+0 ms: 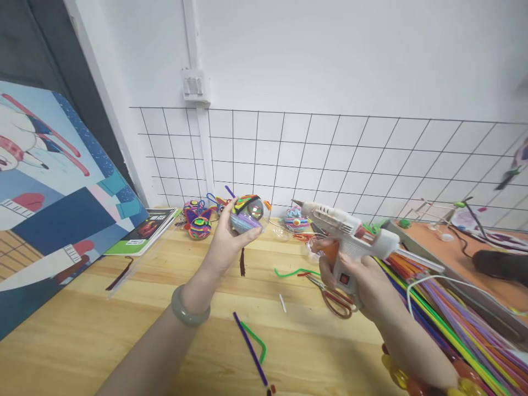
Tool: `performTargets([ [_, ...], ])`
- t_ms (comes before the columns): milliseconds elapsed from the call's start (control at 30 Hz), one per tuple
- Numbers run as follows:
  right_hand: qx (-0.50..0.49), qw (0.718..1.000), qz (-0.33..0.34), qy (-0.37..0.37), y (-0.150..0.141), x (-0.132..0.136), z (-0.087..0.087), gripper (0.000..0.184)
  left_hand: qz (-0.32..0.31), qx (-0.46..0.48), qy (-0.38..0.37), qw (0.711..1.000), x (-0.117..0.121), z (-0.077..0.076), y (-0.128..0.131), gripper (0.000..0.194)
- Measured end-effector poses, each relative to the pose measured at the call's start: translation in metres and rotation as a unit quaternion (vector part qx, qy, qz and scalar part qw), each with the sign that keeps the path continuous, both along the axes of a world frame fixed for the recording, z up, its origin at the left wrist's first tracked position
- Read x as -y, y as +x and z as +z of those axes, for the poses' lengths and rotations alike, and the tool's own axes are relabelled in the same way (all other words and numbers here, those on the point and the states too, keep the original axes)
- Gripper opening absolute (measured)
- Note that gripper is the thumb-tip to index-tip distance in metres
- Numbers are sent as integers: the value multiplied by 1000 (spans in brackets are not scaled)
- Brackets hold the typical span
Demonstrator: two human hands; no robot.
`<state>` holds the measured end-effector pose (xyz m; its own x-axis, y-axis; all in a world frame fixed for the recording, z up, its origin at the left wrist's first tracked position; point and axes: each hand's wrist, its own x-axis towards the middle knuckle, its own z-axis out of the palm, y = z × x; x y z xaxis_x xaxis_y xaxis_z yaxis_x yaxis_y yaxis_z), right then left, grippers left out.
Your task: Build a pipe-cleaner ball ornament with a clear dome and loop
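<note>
My left hand [225, 236] is closed around a clear ball [248, 213] partly covered with coloured pipe cleaners, holding it above the table. A dark tassel [242, 263] hangs below the ball. In my right hand [358, 278] is a white hot glue gun [338, 225], its nozzle pointing left toward the ball but apart from it. My fingers wrap its handle by the orange trigger, and a clear glue stick [421, 260] sticks out at the back. Scissors [336, 301] with reddish-brown handles lie on the table under the gun.
Several decorated balls [199, 227] stand against the wall, with another ball [296, 219] behind the gun. Purple [249, 347] and green pipe cleaners [259, 340] lie in front. Bundled pipe cleaners [462, 324] and an orange tray [454, 234] fill the right; a picture board [61, 192] leans left.
</note>
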<state>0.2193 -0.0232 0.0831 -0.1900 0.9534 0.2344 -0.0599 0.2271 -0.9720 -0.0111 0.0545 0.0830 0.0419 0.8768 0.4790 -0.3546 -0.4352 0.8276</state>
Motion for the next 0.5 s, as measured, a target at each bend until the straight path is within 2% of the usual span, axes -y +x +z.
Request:
performTargets([
  [100,52,998,15,16,1,11,2,43,9,-21,-5,1000,-2,-4,1,77],
  [300,146,987,25,64,-7,22,1,28,22,-50,-2,998,-1,-4,1,81],
  [500,181,981,25,72,-15,24,-1,25,26,-67,6,997,2,-1,1,82],
])
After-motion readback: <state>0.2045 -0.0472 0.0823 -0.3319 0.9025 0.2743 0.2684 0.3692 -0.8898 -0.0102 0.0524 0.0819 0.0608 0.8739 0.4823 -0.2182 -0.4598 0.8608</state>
